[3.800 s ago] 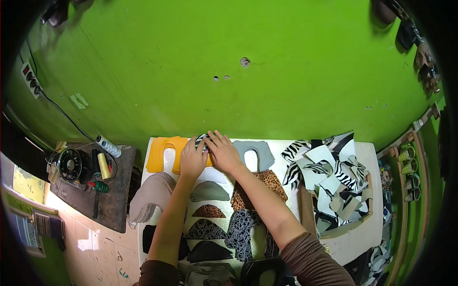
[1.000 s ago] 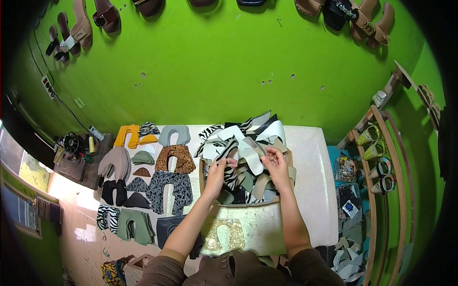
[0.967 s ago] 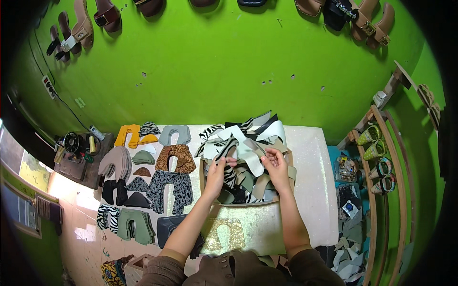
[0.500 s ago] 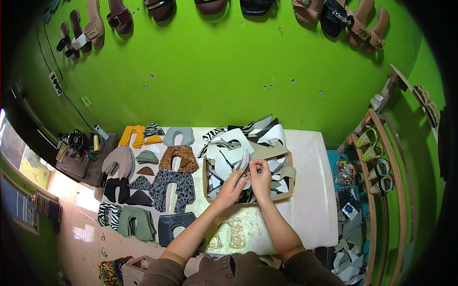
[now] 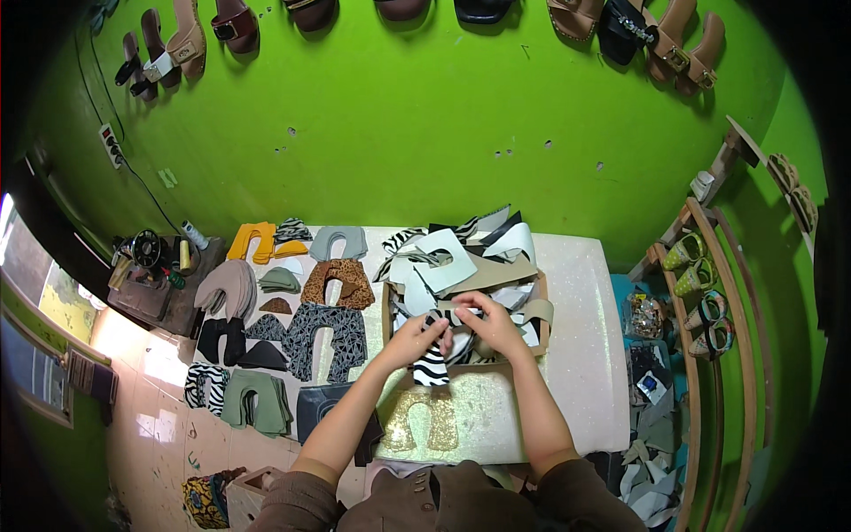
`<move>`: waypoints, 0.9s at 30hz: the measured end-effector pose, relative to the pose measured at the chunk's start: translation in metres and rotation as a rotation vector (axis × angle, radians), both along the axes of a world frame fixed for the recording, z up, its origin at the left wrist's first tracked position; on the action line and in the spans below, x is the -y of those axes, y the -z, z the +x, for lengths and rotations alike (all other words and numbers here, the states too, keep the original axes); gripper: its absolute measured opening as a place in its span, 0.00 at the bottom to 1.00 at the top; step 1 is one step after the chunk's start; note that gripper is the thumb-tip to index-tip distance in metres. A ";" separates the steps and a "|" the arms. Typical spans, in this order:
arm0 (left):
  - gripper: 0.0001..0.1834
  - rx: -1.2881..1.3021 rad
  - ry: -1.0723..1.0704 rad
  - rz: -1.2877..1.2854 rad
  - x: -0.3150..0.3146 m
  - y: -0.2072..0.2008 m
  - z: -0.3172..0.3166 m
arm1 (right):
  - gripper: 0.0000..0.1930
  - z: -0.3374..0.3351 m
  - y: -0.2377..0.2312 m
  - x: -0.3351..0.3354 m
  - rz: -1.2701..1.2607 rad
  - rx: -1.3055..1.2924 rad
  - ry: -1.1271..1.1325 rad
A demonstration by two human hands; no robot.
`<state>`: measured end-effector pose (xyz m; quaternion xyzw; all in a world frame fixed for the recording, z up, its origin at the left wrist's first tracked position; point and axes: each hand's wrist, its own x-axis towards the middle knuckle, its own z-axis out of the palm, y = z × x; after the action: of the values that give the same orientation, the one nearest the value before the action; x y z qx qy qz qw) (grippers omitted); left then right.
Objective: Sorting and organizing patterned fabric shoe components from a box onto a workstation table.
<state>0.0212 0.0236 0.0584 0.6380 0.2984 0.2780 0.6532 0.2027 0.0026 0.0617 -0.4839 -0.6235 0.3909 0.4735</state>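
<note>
My left hand (image 5: 413,342) pinches a zebra-striped material piece (image 5: 432,369), which hangs below the fingers over the near rim of a cardboard box (image 5: 542,334). Close beside it, my right hand (image 5: 498,330) has its fingers bent and its thumb near the index finger. What lies between those fingertips is too small to make out. Both hands are above the box, which is heaped with offcuts; a white curved cutout (image 5: 448,257) lies on top. A gold glittery U-shaped piece (image 5: 399,426) rests on the table between my forearms.
Stacks of cut pieces stand on the left of the table (image 5: 581,355): leopard print (image 5: 317,285), yellow (image 5: 253,244), green (image 5: 244,403) and others. A sewing machine (image 5: 146,257) is at far left. To the right are a wooden rack (image 5: 749,381) with sandals and a scrap heap (image 5: 651,488).
The zebra-striped piece now hangs from my left hand, its pattern facing up. Both hands have shifted slightly, and my right hand has moved a little apart to the right. The view has tilted slightly.
</note>
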 end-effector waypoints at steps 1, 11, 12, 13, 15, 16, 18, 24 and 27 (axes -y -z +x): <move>0.19 -0.002 -0.012 -0.032 -0.003 0.002 -0.003 | 0.13 0.004 -0.002 0.001 -0.107 0.023 -0.038; 0.16 0.193 -0.185 -0.405 0.005 0.016 -0.011 | 0.17 0.015 0.040 0.018 -0.483 -0.849 -0.281; 0.16 0.240 -0.207 -0.397 0.003 0.018 -0.012 | 0.17 0.014 0.046 0.020 -0.507 -0.875 -0.275; 0.15 0.236 -0.201 -0.418 0.004 0.020 -0.013 | 0.19 0.014 0.051 0.021 -0.524 -0.926 -0.317; 0.15 0.231 -0.197 -0.441 0.004 0.023 -0.016 | 0.21 0.009 0.057 0.024 -0.501 -0.965 -0.306; 0.14 0.246 -0.226 -0.474 0.003 0.025 -0.017 | 0.23 0.005 0.058 0.025 -0.474 -1.005 -0.294; 0.13 0.240 -0.289 -0.508 0.001 0.024 -0.020 | 0.25 -0.003 0.054 0.025 -0.457 -0.981 -0.255; 0.10 0.281 -0.309 -0.574 -0.004 0.025 -0.035 | 0.16 -0.005 0.055 0.019 -0.500 -0.676 -0.116; 0.14 0.377 -0.145 -0.657 -0.001 0.030 -0.047 | 0.11 -0.002 0.064 0.016 -0.428 -0.566 0.037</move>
<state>-0.0255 0.0241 0.0284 0.3094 0.2907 0.3255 0.8449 0.2004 -0.0135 -0.0026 -0.4559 -0.3627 0.6226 0.5224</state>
